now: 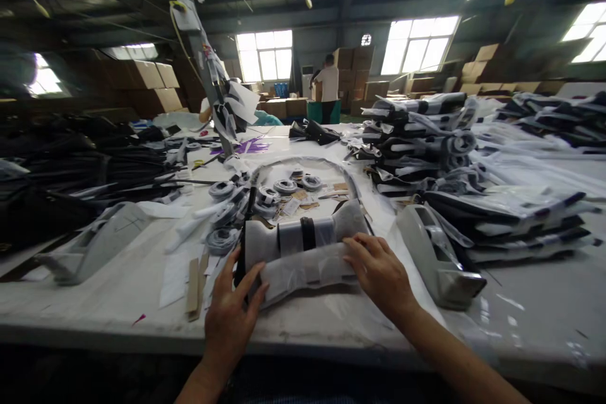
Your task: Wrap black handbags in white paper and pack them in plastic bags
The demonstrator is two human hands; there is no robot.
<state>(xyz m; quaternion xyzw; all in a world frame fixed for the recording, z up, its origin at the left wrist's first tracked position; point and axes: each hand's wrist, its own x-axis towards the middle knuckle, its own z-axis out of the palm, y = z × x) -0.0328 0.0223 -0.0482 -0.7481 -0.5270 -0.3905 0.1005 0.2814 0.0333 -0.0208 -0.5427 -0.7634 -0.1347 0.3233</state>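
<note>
Right in front of me on the table lies a grey bag (262, 237) with black edges. A black strap piece crosses its middle, and its long looped handle (303, 160) is wrapped in a whitish covering. A strip of translucent white wrapping (303, 270) lies along the bag's near side. My left hand (231, 309) grips the left end, with fingers at the bag's edge and the thumb on the wrapping. My right hand (379, 268) pinches the wrapping's upper right part between thumb and fingers. Some fingertips of both hands are hidden.
Coiled wrapped straps (222, 241) and brown tags (303, 202) lie beyond the bag. A grey tape dispenser (433, 259) stands right, another (95, 243) left. Wrapped goods (426, 145) are stacked at right, black bags (85, 164) at left. A metal post (208, 76) rises behind; a person (328, 85) stands far off.
</note>
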